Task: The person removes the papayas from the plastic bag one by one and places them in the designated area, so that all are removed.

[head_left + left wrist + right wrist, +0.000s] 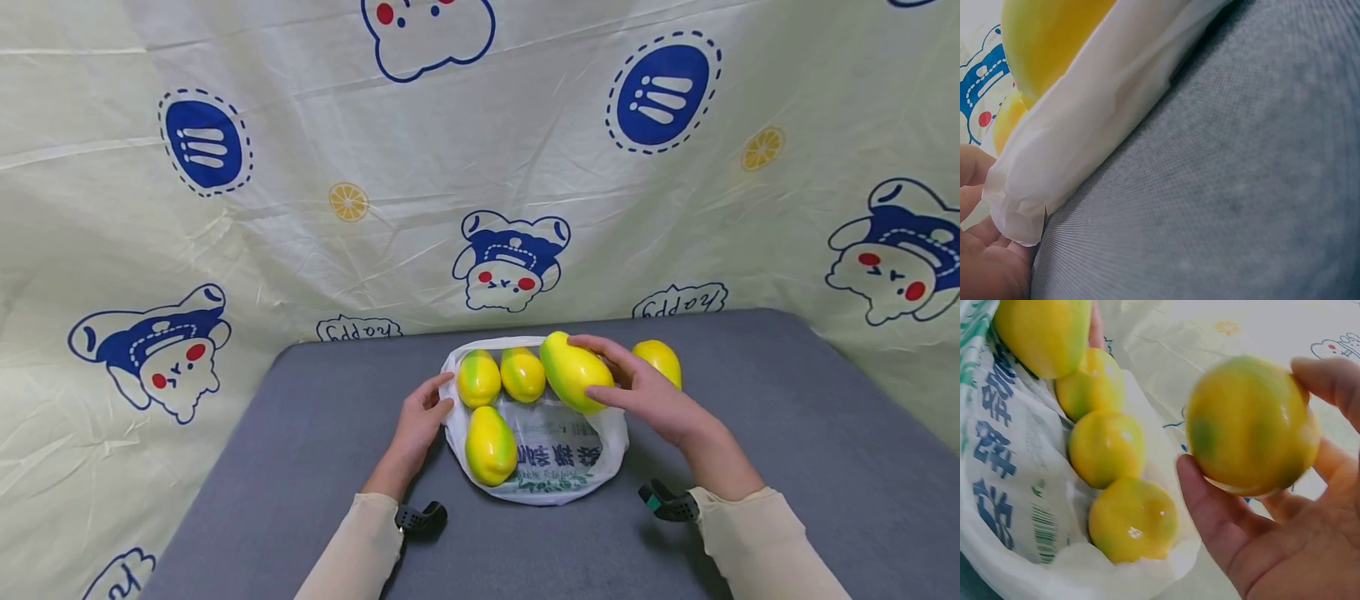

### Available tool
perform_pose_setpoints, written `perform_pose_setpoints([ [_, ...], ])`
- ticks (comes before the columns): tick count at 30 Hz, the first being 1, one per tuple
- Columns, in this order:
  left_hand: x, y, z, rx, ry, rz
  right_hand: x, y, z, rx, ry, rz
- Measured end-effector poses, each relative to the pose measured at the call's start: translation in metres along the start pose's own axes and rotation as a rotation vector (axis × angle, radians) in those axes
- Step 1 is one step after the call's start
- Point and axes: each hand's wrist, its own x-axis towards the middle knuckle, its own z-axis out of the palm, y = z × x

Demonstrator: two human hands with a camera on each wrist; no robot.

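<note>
A white plastic bag (551,442), its rim rolled open, lies on the grey surface with yellow-green mangoes inside, among them a mango (491,446) near the front left. Another mango (576,372) is held by my right hand (652,396) over the bag's right side, thumb and fingers around it. In the right wrist view, this held mango (1252,425) is apart from the bagged ones. My left hand (420,421) grips the bag's left rim; the left wrist view shows the white plastic (1079,137) between its fingers.
One more mango (657,362) sits right of the bag, partly hidden behind my right hand. Behind the grey table (337,433) hangs a pale printed cloth (420,150). A dark strap (422,518) is on each wrist.
</note>
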Motion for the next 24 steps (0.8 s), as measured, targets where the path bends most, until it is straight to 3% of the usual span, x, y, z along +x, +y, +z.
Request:
perform_pose_setpoints([
  [9,0.000,-0.001,-0.001,-0.006,-0.015,0.013,-0.005,-0.007,-0.016,0.016,0.243,-0.056],
  [24,-0.001,0.002,0.000,-0.007,-0.006,-0.005,-0.010,0.003,-0.039,0.105,0.545,0.029],
])
